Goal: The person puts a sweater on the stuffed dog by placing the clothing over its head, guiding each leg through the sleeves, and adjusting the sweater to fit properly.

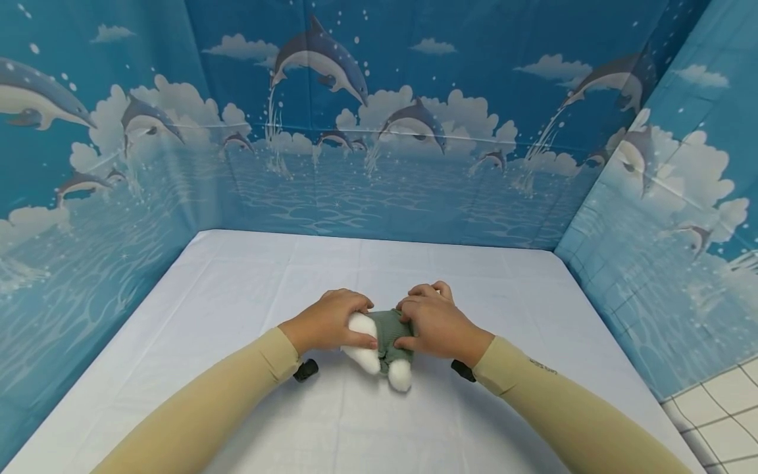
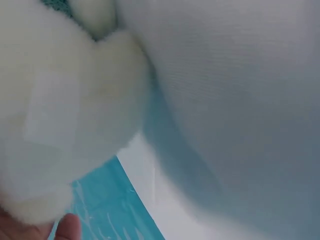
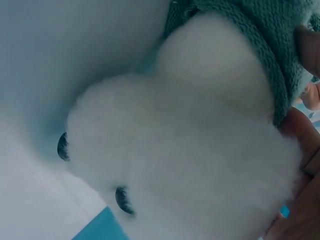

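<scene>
A white plush toy [image 1: 362, 359] in a grey-green knitted sweater [image 1: 387, 332] lies on its side between the two hands. My left hand [image 1: 327, 322] grips its white furry end, thumb on the near side and fingers on the far side. Around the sweater's other end, my right hand [image 1: 441, 324] curls its fingers and thumb. A round white limb [image 1: 400, 375] pokes out toward me. The left wrist view shows a pale label [image 2: 52, 107] on the fur, near the fingertips [image 2: 69, 229]. Dark lash-like eyes [image 3: 124, 201] show on white fur in the right wrist view.
A white cloth covers the table [image 1: 284, 421]. Blue curtains [image 1: 379, 197] printed with dolphins and clouds stand along the back and both sides. Pale floor tiles [image 1: 719, 408] show at the lower right. A small black device sits under each wrist.
</scene>
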`<state>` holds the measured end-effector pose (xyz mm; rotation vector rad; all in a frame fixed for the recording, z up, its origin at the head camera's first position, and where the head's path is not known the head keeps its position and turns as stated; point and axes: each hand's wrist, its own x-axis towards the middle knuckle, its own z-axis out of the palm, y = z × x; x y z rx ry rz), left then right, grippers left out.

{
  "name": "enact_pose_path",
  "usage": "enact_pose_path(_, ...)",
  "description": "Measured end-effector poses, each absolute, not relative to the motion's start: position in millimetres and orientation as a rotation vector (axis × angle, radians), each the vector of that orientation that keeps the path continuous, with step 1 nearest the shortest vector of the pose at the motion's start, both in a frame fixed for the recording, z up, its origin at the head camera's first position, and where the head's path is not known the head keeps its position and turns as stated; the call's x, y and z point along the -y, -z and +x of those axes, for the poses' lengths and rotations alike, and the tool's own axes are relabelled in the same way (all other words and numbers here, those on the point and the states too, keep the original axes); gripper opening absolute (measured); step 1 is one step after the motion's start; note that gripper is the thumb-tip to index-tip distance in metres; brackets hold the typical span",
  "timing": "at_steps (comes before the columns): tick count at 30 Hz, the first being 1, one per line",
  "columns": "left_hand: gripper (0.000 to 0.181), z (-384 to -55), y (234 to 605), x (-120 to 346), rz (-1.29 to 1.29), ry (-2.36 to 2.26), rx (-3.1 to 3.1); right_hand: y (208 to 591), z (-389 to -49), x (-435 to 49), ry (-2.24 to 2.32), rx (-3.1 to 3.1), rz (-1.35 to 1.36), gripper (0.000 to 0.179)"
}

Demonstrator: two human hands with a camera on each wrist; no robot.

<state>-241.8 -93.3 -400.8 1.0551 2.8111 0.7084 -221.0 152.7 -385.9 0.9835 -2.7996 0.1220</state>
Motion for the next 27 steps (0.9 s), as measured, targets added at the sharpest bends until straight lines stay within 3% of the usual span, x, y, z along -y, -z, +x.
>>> enact_pose_path(10, 0.046, -240, 401, 100, 1.069, -0.706, -2.791, 384, -226, -162, -0.422, 2.776, 1.002, 0.033)
enact_pose_path(19, 0.045, -241, 402, 108, 1.019, -0.688, -2.796, 379, -240, -184, -0.748, 2.769, 0.89, 0.054)
enact_pose_path(27, 0.047, -240, 401, 114, 0.991, -0.703, -2.777, 388, -252, -201, -1.219, 2.938, 0.575, 0.06)
